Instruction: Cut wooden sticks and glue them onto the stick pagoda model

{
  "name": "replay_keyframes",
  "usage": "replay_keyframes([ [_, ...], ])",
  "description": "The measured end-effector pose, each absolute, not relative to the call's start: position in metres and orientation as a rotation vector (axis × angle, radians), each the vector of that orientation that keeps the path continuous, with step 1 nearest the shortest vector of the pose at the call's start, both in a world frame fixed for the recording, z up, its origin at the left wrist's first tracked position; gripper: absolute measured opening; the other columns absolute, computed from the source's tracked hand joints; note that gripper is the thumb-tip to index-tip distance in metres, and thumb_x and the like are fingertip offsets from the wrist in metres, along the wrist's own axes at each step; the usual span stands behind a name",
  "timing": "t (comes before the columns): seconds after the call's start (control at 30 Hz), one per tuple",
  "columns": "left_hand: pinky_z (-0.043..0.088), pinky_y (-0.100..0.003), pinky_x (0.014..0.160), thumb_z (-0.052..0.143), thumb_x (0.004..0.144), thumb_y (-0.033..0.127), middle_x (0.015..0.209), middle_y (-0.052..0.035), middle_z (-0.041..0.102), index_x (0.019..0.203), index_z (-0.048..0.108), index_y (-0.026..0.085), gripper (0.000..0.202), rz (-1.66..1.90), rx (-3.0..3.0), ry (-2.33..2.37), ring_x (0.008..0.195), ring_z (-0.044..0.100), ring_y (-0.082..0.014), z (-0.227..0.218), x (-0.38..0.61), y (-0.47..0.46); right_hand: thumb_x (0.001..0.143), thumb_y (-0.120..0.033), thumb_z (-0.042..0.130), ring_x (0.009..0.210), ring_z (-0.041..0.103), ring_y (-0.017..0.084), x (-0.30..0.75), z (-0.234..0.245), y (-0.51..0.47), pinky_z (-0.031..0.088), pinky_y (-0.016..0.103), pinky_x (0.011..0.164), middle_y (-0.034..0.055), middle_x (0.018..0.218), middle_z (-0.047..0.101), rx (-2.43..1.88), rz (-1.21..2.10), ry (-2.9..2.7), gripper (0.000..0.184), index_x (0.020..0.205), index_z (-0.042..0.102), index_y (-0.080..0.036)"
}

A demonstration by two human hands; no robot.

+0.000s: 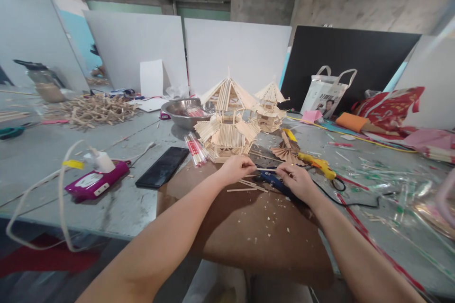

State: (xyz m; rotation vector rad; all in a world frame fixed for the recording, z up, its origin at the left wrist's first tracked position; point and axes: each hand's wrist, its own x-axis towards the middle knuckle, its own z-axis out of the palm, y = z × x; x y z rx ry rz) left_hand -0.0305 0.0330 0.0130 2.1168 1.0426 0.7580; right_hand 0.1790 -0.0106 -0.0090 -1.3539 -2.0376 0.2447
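My left hand (237,166) and my right hand (295,179) pinch the two ends of a thin wooden stick (266,169), held level just above a brown cardboard sheet (249,227). Both hands are closed on it. A few loose sticks (245,185) lie on the cardboard under the left hand. A blue glue gun (275,182) lies beneath the right hand, partly hidden. Just beyond my hands stands a tall pavilion model built of sticks (227,120), with a smaller one (270,106) to its right.
A steel bowl (185,112) sits behind the models. A black phone (162,166), a magenta box (95,181) and a pile of sticks (93,110) lie to the left. A yellow glue gun (318,164), a white bag (329,92) and plastic wrappers (387,184) are to the right.
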Motion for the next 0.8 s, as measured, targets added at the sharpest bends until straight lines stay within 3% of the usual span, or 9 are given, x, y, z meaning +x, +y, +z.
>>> replay_keyframes([
  [0.17, 0.035, -0.021, 0.057, 0.042, 0.078, 0.032, 0.071, -0.0007, 0.063, 0.078, 0.062, 0.02, 0.023, 0.537, 2.641, 1.095, 0.064, 0.053, -0.0117, 0.012, -0.023, 0.023, 0.081, -0.041, 0.034, 0.073, 0.054, 0.016, 0.176, -0.009, -0.01, 0.037, 0.025, 0.064, 0.0021, 0.077, 0.06, -1.416, 0.239, -2.059, 0.029, 0.077, 0.055, -0.021],
  [0.33, 0.038, -0.023, 0.06, 0.033, 0.082, 0.029, 0.075, -0.0027, 0.061, 0.084, 0.056, 0.018, 0.026, 0.598, 2.58, 1.251, 0.068, 0.054, -0.0137, 0.007, -0.022, 0.026, 0.074, -0.052, 0.041, 0.073, 0.055, 0.018, 0.176, -0.002, -0.015, 0.035, 0.026, 0.058, 0.0016, 0.084, 0.061, -1.768, 0.143, -2.009, 0.034, 0.087, 0.052, -0.023],
  [0.43, 0.039, -0.024, 0.065, 0.03, 0.083, 0.027, 0.078, -0.0034, 0.06, 0.091, 0.053, 0.018, 0.026, 0.727, 2.483, 1.259, 0.071, 0.055, -0.0142, 0.004, -0.025, 0.031, 0.069, -0.055, 0.045, 0.074, 0.056, 0.02, 0.179, -0.001, -0.018, 0.031, 0.026, 0.054, 0.0014, 0.08, 0.062, -1.96, 0.119, -2.104, 0.035, 0.082, 0.052, -0.023],
  [0.63, 0.039, -0.024, 0.063, 0.033, 0.08, 0.021, 0.075, -0.0023, 0.059, 0.09, 0.053, 0.018, 0.022, 0.774, 2.411, 1.231, 0.067, 0.053, -0.0134, -0.002, -0.024, 0.034, 0.069, -0.045, 0.05, 0.074, 0.057, 0.019, 0.18, -0.001, -0.02, 0.028, 0.024, 0.052, 0.0009, 0.078, 0.063, -1.961, 0.163, -2.304, 0.025, 0.082, 0.052, -0.024],
  [0.8, 0.038, -0.023, 0.061, 0.038, 0.078, 0.022, 0.07, -0.0012, 0.057, 0.084, 0.052, 0.016, 0.017, 0.863, 2.306, 1.202, 0.064, 0.051, -0.0122, -0.001, -0.022, 0.034, 0.075, -0.036, 0.043, 0.079, 0.057, 0.02, 0.175, -0.001, -0.02, 0.031, 0.026, 0.058, 0.0032, 0.083, 0.063, -1.904, 0.124, -2.294, 0.019, 0.082, 0.054, -0.023],
])
